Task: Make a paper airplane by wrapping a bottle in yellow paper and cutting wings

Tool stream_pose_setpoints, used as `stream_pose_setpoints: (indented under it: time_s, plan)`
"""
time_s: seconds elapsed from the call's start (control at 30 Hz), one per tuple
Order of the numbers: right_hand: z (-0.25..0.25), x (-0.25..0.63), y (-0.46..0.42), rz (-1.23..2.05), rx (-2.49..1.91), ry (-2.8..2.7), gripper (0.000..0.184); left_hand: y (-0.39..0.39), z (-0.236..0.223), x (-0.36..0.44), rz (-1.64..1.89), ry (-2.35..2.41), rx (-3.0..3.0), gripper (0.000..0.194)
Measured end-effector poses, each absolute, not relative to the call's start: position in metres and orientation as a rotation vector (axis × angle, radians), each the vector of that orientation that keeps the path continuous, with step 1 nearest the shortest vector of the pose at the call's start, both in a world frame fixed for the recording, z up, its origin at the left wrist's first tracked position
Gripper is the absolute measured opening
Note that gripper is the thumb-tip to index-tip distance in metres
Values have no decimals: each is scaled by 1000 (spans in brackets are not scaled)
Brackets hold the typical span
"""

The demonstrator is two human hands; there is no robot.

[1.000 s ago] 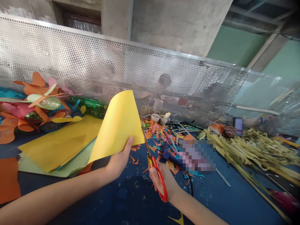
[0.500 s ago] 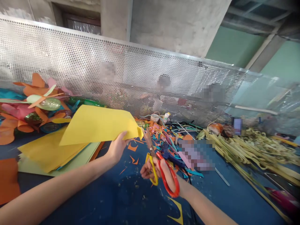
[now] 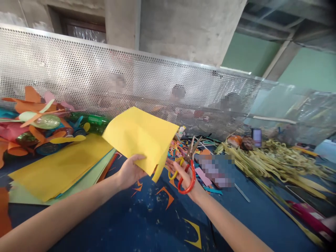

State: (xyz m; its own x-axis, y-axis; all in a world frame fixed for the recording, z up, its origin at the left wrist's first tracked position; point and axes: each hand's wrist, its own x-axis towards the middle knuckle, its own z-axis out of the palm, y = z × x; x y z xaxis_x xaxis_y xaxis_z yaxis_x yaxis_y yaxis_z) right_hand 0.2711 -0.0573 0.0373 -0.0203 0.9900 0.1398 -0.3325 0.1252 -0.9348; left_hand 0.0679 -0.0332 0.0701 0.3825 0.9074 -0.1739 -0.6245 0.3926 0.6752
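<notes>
Head view: yellow paper sheet (image 3: 141, 134) in left hand (image 3: 132, 171), scissors (image 3: 189, 157) in right hand (image 3: 187, 177)

Left pinches sheet at lower edge, thumb on near face. Right has scissors by red and yellow handles, blades parted, pointing up and away from the sheet. Right fingertips near sheet's cut strip (image 3: 159, 168); contact unclear. Left of left grip: stacked paper sheets (image 3: 63, 166), paper-petaled bottles (image 3: 44, 120) behind. Below right grip: yellow offcut (image 3: 197, 235) on blue tabletop (image 3: 118, 224). Beyond right grip: mixed paper scraps (image 3: 176, 148). Farther right: pale plant strips (image 3: 262, 168).
</notes>
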Motion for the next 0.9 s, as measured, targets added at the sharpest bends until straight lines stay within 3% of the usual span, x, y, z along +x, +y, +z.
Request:
stream_pose_setpoints:
  time_s: [0.3,0.63,0.9]
  plan:
    - [48,299,-32,877,-860,-798,39,-29,52,66,721,634,762,41]
    - [48,308,-40,359,-1170,-1214,31,-30,37,70,725,600,915,44]
    - [58,302,-45,448,-1027,-1248,30,-32,25,72,782,624,1047,45]
